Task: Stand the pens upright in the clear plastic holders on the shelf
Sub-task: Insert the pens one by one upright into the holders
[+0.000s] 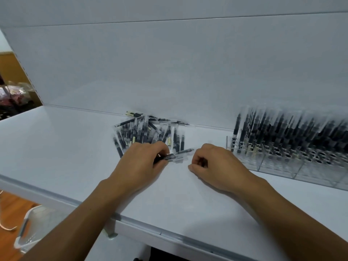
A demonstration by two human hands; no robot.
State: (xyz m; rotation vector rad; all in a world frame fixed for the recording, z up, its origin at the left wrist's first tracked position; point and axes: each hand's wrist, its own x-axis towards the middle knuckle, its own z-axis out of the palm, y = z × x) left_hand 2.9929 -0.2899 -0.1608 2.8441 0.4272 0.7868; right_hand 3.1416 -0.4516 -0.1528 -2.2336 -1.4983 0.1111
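**Friend:** What is your left hand doing?

**Me:** My left hand (143,162) is curled round a few pens (178,155). My fingers squeeze them at one end. The other ends stick out to the right, low over the white shelf (56,147). The picture is blurry there, so I can't count them.

**Friend:** And your right hand?

**Me:** My right hand (214,166) is just beside those pens, but not touching them. Its fingers are curled in, and its side rests on the shelf. There is a dark spot inside the curl. It may be a pen or it may be a shadow. I can't tell if this hand holds a thing or not.

**Friend:** Where are the other pens?

**Me:** A pile of pens (148,130) lies flat behind my left hand, near the back wall (169,72). They are dark pens in clear wrappers, all jumbled up and crossing each other.

**Friend:** And the holders?

**Me:** The clear holders (282,166) sit on the shelf to the right of my right hand. Lots of standing pens (282,132) fill them, tips up, packed close together. Some round holes in the front rows have no pen in them.

**Friend:** What is down low on the left?

**Me:** A clear bin (28,228) with a white rim, down below the shelf edge.
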